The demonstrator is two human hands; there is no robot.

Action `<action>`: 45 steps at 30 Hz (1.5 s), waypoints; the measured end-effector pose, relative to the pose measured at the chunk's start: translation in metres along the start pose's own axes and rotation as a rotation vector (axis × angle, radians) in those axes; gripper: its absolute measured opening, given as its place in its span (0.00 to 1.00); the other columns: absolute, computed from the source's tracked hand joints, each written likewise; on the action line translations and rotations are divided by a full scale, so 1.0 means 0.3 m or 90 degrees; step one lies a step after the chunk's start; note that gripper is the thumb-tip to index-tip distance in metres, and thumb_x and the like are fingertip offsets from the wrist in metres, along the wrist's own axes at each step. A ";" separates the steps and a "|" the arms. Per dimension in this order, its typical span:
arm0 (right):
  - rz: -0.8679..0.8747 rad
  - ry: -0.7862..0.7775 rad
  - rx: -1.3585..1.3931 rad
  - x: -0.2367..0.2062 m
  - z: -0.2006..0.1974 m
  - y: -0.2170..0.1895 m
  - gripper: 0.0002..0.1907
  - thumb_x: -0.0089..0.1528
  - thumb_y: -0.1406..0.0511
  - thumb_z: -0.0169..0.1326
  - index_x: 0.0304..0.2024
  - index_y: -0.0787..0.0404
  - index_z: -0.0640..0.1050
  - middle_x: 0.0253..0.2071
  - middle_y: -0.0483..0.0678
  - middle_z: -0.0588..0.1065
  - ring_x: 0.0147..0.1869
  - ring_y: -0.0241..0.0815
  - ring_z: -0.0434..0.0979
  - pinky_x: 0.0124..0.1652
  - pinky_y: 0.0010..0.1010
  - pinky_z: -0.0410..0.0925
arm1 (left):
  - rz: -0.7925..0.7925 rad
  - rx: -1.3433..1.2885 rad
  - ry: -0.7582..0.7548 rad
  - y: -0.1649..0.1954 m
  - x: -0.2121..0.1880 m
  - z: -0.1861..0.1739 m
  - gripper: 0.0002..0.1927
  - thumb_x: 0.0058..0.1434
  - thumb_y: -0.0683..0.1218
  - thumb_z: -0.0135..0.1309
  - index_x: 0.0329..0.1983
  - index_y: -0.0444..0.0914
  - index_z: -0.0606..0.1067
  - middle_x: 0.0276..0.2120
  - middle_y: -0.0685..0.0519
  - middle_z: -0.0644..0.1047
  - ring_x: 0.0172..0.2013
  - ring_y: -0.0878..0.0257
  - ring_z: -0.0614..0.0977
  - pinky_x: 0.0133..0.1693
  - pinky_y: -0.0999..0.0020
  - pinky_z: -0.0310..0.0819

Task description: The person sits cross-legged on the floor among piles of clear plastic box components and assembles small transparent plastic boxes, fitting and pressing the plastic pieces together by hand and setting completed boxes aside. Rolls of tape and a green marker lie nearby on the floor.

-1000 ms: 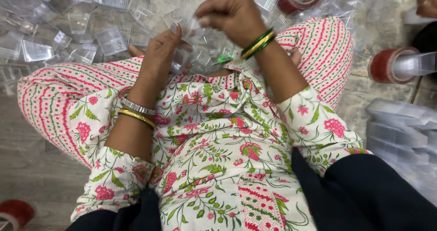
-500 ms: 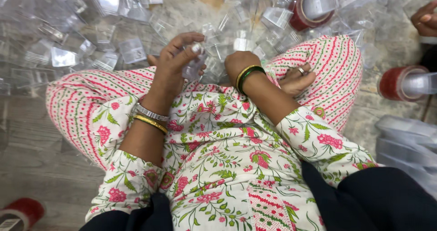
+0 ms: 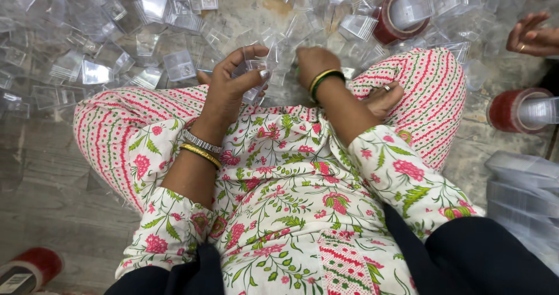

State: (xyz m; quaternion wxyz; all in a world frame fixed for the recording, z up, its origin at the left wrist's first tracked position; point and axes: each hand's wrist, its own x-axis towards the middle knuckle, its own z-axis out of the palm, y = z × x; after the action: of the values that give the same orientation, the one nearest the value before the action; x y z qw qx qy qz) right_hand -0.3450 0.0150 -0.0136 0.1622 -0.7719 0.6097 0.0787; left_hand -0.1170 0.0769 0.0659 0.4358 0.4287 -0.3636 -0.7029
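I sit cross-legged on the floor with a heap of small clear plastic boxes (image 3: 174,65) spread in front of my knees. My left hand (image 3: 230,88), with a silver and a gold bangle on the wrist, is raised over my lap and pinches one clear plastic box (image 3: 256,71) between thumb and fingers. My right hand (image 3: 314,59), wearing green and gold bangles, is curled knuckles-up and dips into the clear pieces just beyond my lap. Its fingers are hidden, so I cannot tell whether it holds anything.
Red tape rolls lie at the top (image 3: 402,13), the right (image 3: 518,110) and the lower left (image 3: 29,269). Another person's hand (image 3: 530,36) shows at the upper right edge. A stack of clear plastic parts (image 3: 524,184) sits at the right. My bare foot (image 3: 384,97) rests by my right knee.
Both hands were together on one clear piece, held up. The right hand has let go and dropped to the pile by my lap; the left keeps the piece.
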 end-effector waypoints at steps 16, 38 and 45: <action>-0.105 0.025 0.832 -0.136 -0.215 0.030 0.13 0.69 0.61 0.58 0.47 0.66 0.82 0.30 0.44 0.79 0.26 0.25 0.73 0.25 0.19 0.66 | 0.001 0.210 -0.015 0.025 -0.007 0.034 0.18 0.59 0.46 0.63 0.52 0.38 0.80 0.37 0.58 0.81 0.38 0.72 0.79 0.51 0.77 0.69; -0.127 -0.034 0.896 -0.158 -0.245 0.019 0.14 0.68 0.59 0.58 0.42 0.65 0.84 0.24 0.43 0.78 0.19 0.25 0.67 0.21 0.18 0.60 | 0.088 0.322 0.121 0.014 -0.005 0.024 0.18 0.59 0.49 0.66 0.52 0.38 0.81 0.43 0.59 0.83 0.47 0.68 0.80 0.64 0.68 0.43; -0.128 0.005 0.817 -0.117 -0.233 0.015 0.15 0.68 0.58 0.60 0.42 0.66 0.84 0.25 0.44 0.78 0.21 0.25 0.69 0.21 0.18 0.62 | 0.065 0.243 0.046 -0.005 -0.011 0.018 0.19 0.60 0.46 0.66 0.53 0.38 0.80 0.41 0.56 0.82 0.41 0.69 0.81 0.56 0.72 0.67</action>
State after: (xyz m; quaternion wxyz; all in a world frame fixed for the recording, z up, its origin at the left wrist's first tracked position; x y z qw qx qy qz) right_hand -0.3632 0.0221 0.0622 0.5954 -0.5751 0.4608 -0.3201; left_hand -0.1217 0.0813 0.0674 0.3946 0.5098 -0.4952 -0.5824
